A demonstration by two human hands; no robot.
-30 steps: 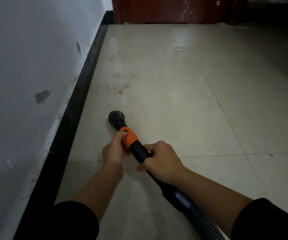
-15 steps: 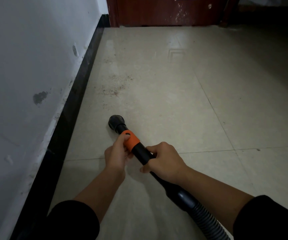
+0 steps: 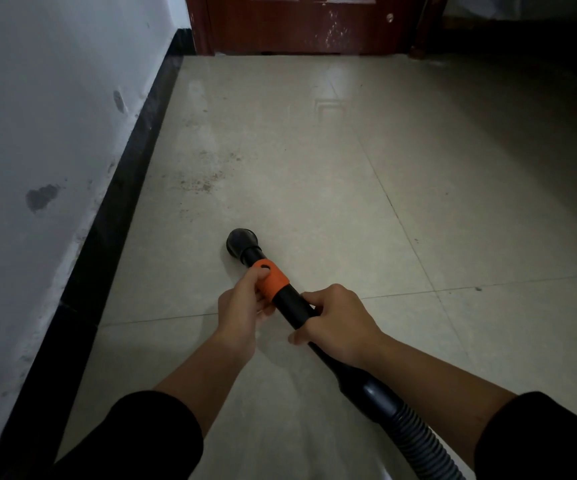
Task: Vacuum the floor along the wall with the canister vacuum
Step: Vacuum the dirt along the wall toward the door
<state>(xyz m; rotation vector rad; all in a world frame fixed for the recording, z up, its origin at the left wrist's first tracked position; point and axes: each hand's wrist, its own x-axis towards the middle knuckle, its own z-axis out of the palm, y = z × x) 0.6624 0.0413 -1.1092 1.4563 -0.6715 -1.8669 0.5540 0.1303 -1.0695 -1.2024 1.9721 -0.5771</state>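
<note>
While your left hand [image 3: 242,303] pinches the orange collar [image 3: 271,278] and your right hand [image 3: 335,323] grips the black wand [image 3: 292,304], the round nozzle [image 3: 241,241] (black) rests on the tiled floor [image 3: 315,174], right of the baseboard [image 3: 120,195].

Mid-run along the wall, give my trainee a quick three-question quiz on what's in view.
1. True or false: the left hand grips the orange collar.
2. Relative to the nozzle, the dirt patch lies: A) nearer the person, B) farther ahead, toward the door, C) directly beneath it.
3. Fill in: the right hand holds the black ____ behind the collar.

Key: 1 true; 2 B; 3 tube.
</note>
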